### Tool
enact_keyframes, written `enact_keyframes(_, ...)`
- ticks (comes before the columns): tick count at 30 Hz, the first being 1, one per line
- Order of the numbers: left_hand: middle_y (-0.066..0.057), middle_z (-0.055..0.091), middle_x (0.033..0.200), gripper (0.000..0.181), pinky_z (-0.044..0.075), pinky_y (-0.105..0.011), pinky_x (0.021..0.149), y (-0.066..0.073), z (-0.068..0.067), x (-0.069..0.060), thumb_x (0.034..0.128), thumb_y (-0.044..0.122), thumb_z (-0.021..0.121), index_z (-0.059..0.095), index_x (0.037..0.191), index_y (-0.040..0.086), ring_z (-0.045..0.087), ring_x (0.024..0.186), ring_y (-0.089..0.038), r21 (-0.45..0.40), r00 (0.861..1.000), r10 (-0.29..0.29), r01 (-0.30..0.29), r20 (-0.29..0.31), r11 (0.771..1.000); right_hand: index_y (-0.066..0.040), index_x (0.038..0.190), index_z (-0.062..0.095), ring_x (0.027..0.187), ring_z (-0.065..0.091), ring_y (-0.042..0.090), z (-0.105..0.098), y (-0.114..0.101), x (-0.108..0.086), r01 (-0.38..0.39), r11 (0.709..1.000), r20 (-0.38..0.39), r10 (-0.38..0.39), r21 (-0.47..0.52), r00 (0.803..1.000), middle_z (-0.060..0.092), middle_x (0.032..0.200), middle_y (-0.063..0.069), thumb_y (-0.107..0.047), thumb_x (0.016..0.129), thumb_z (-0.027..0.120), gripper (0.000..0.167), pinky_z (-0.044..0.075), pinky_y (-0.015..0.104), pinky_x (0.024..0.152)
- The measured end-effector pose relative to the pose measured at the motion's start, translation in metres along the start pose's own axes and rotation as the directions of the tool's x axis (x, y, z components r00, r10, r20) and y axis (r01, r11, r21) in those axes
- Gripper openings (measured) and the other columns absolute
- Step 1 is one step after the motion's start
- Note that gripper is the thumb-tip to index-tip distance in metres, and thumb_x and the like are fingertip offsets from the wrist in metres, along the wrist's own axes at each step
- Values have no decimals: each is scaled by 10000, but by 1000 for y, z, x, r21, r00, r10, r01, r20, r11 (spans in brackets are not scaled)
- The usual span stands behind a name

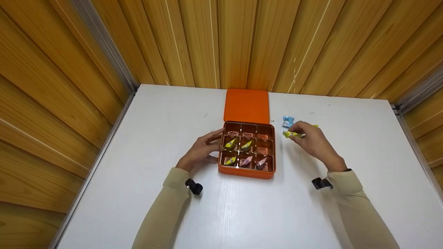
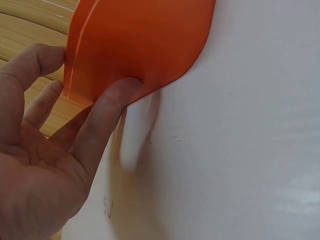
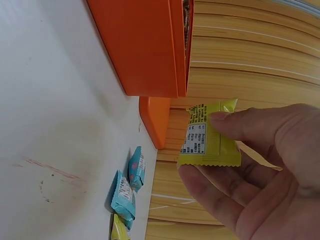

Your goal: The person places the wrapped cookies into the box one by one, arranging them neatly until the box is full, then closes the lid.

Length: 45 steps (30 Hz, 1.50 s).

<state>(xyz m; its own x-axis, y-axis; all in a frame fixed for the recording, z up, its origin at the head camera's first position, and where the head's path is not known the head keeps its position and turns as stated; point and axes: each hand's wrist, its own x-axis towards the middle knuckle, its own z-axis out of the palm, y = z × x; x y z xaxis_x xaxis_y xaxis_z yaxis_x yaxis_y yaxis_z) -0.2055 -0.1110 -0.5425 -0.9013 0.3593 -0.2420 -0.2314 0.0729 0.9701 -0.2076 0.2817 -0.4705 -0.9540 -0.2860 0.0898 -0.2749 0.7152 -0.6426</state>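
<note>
An orange box [image 1: 247, 172] with an inner divider lies on the table, its lid opened out behind it. Three yellow-green wrapped sweets [image 1: 246, 145] sit in its left and middle compartments. Two pink wrapped sweets [image 1: 246, 161] lie in the front row. My left hand [image 1: 202, 149] holds the box's left side; in the left wrist view the thumb [image 2: 112, 102] presses its orange wall and a fingertip touches the rim. To the right of the box, my right hand [image 1: 316, 143] pinches a yellow wrapped sweet [image 3: 212, 137] between thumb and fingers, above the table.
Blue wrapped sweets [image 3: 123, 197] lie on the white table [image 1: 138, 138] right of the box, one partly behind another. Another yellow sweet [image 3: 119, 229] lies beside them, mostly cut off in the right wrist view. Wood-panelled walls [image 1: 235, 41] stand behind and at the sides.
</note>
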Motion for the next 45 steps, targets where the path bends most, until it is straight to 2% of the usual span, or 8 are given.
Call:
enact_keyframes(6, -47, 510, 1583, 731, 650, -480, 748, 0, 0, 1, 953, 83, 736, 509, 1600, 337, 605, 1325, -305, -1, 1000, 2, -2, 6, 1000, 18, 1176, 674, 1107, 671, 416, 2, -6, 3, 6, 1000, 30, -6, 7, 1000, 718, 1155, 205, 43, 979, 723, 205, 562, 577, 965)
enact_keyframes(15, -72, 497, 1594, 734, 651, -492, 736, 1, -1, 0, 964, 75, 727, 484, 1619, 301, 589, 1353, -328, -5, 999, 25, -24, 23, 1000, 14, 1134, 696, 1082, 691, 372, 6, -13, 5, 98, 993, 80, -103, 63, 991, 714, 1138, 167, 75, 957, 735, 192, 592, 528, 931)
enact_keyframes(23, -78, 491, 1596, 742, 652, -471, 716, 2, -1, 0, 963, 39, 711, 483, 1620, 298, 577, 1369, -315, -11, 999, 24, -24, 26, 1000, -7, 1125, 694, 1074, 709, 351, 12, -18, 7, 116, 988, 110, -127, 97, 986, 714, 1113, 128, 55, 971, 731, 170, 593, 511, 934)
enact_keyframes(31, -72, 504, 1592, 737, 653, -473, 726, 2, 0, 0, 960, 55, 728, 493, 1614, 303, 546, 1402, -324, -2, 1000, 18, -18, 12, 1000, -44, 1121, 692, 1076, 705, 336, 17, -22, 9, 165, 981, 155, -180, 106, 971, 717, 1115, 91, 40, 983, 722, 164, 586, 526, 945)
enact_keyframes(40, -81, 512, 1583, 741, 652, -473, 736, 3, 1, -1, 945, 63, 734, 506, 1606, 309, 560, 1383, -334, 11, 1000, 9, -9, 0, 1000, -56, 1117, 704, 1087, 688, 319, 20, -24, 11, 188, 976, 207, -207, 108, 956, 724, 1124, 80, 65, 965, 729, 196, 575, 550, 963)
enact_keyframes(45, -74, 503, 1590, 742, 651, -473, 741, 1, 0, -1, 948, 58, 716, 495, 1613, 301, 563, 1385, -319, -7, 1000, 12, -12, 9, 1000, -49, 1105, 711, 1067, 695, 304, 21, -26, 13, 240, 965, 229, -259, 109, 938, 725, 1098, 72, 71, 942, 756, 207, 584, 528, 944)
